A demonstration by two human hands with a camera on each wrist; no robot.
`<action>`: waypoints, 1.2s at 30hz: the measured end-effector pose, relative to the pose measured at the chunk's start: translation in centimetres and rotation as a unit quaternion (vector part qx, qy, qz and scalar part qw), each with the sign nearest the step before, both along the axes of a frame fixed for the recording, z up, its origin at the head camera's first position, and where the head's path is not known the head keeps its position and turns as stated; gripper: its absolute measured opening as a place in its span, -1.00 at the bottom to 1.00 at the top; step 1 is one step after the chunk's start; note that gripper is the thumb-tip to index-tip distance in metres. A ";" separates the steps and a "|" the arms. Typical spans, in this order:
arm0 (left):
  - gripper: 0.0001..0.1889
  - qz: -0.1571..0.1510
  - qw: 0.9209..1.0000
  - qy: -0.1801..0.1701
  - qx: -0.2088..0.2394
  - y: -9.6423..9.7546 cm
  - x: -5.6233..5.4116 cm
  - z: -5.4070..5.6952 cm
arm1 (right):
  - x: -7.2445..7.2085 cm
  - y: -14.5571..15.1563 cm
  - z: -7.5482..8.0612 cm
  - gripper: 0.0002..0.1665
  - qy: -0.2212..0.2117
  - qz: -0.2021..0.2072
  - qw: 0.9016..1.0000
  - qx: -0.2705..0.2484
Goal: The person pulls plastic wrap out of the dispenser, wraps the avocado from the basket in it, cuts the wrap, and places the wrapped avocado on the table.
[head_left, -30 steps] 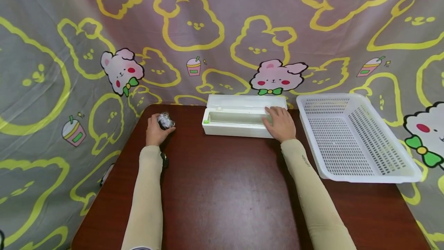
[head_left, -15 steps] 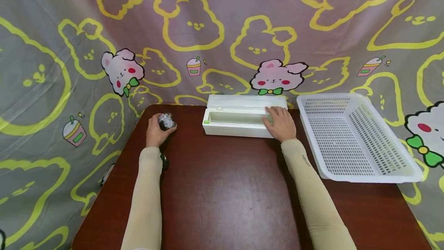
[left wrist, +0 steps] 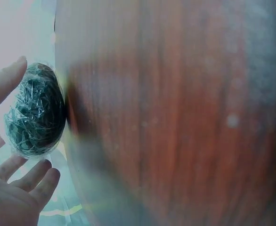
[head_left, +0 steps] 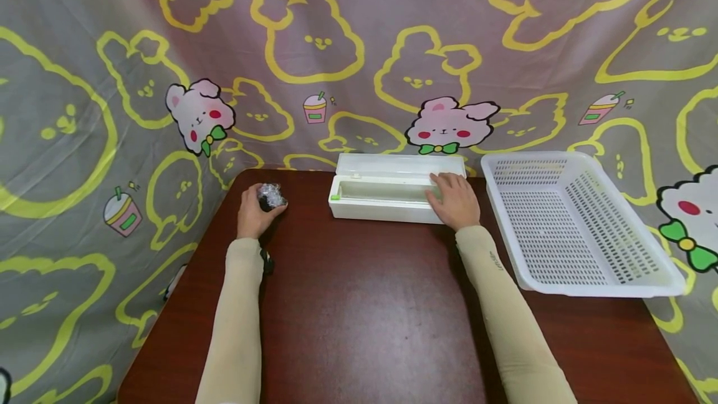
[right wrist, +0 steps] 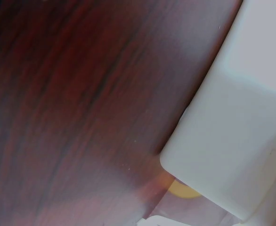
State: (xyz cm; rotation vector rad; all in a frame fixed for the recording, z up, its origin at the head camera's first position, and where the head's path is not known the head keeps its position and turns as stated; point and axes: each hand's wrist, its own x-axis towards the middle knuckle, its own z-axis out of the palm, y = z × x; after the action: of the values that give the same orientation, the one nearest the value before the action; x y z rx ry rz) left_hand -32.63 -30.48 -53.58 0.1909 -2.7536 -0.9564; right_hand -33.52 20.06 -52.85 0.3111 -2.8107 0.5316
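In the head view my left hand (head_left: 254, 212) is at the table's far left, thumb and fingers around a dark, rounded object in crinkled clear plastic wrap (head_left: 272, 197). The left wrist view shows this wrapped object (left wrist: 36, 110) against the tabletop, the thumb at one end and fingers at the other; what is inside cannot be told. My right hand (head_left: 455, 199) rests on the right end of a long white plastic-wrap dispenser box (head_left: 387, 212), fingers spread over its opening. Its lid (head_left: 398, 164) is raised. From the right wrist only the white box (right wrist: 227, 132) shows, not the hand.
A white perforated plastic basket (head_left: 507, 235) stands to the right of the box. The brown wooden table (head_left: 370, 304) runs back to a patterned cloth (head_left: 359, 98) hung behind and at the sides. A small green tab (head_left: 335, 197) sits at the box's left end.
Both hands, the wrapped object and the box hold almost the same places. Only a very slight shift of the whole head view shows.
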 end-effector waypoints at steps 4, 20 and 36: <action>-0.05 0.001 1.000 -0.004 0.004 0.0 -0.1 -0.1 | 0.1 0.0 0.1 -0.30 0.001 0.001 1.000 0.001; -0.04 -0.010 1.000 0.002 0.003 0.0 0.1 0.0 | 0.1 0.0 0.0 -0.30 0.003 0.001 1.000 -0.003; -0.05 -0.037 0.999 0.017 -0.030 0.7 -0.1 0.1 | 0.0 0.1 -0.1 -0.31 0.015 0.006 1.000 0.002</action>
State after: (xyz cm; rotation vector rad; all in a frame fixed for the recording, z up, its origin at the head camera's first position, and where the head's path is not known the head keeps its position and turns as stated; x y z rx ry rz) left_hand -32.70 -29.82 -53.50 0.0639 -2.7714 -0.8834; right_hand -33.55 20.20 -52.94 0.3352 -2.7828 0.5187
